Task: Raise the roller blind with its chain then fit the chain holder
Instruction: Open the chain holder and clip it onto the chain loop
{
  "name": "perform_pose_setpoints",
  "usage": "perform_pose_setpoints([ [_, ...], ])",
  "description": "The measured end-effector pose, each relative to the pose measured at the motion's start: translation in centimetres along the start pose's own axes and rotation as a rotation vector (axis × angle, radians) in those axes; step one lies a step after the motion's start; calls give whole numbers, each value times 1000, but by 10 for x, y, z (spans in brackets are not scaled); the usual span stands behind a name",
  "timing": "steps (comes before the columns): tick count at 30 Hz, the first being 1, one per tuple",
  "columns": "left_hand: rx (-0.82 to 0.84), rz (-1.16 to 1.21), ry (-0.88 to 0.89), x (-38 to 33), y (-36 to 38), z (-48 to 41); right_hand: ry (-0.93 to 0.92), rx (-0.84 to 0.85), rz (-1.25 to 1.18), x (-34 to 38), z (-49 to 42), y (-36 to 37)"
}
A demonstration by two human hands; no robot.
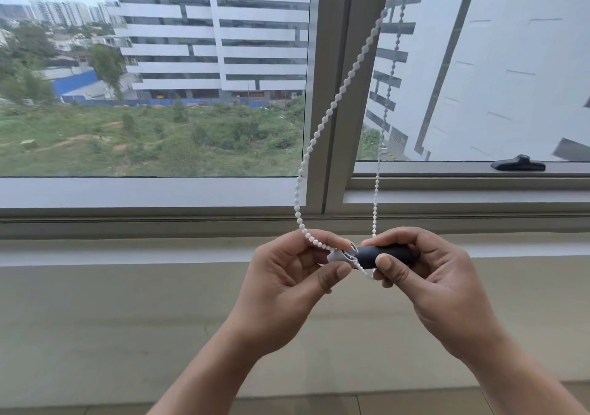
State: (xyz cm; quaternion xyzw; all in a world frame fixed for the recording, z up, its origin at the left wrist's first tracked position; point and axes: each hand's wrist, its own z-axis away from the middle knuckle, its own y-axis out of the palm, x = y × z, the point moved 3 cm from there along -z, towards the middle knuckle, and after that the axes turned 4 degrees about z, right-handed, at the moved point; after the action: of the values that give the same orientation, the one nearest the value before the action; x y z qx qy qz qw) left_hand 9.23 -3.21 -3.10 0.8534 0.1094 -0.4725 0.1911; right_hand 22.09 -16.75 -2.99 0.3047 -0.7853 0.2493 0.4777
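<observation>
Both hands are at lower centre of frame, in front of the window sill (127, 287).

Left hand (287, 283): fingers curled, thumb and forefinger pinching the white end piece (339, 257) of the chain holder (381, 255), with the left strand of the bead chain (298, 197) running under the fingertip.

Right hand (431, 283): curled round the holder's dark barrel, thumb on its near face.

The chain comes down from upper right as two strands, along the window mullion (338, 63). The loop bottom crosses where the white and dark parts meet. It looks threaded, but fingers cover the joint, so I can't confirm.

Black window handle (518, 163) sits on the frame at right.
</observation>
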Motion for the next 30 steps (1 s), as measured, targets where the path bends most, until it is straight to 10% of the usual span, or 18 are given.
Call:
perform_pose_setpoints([
  [30,-48,-353,79,-17,-4,-3,-35,-14,194,52,4,5],
])
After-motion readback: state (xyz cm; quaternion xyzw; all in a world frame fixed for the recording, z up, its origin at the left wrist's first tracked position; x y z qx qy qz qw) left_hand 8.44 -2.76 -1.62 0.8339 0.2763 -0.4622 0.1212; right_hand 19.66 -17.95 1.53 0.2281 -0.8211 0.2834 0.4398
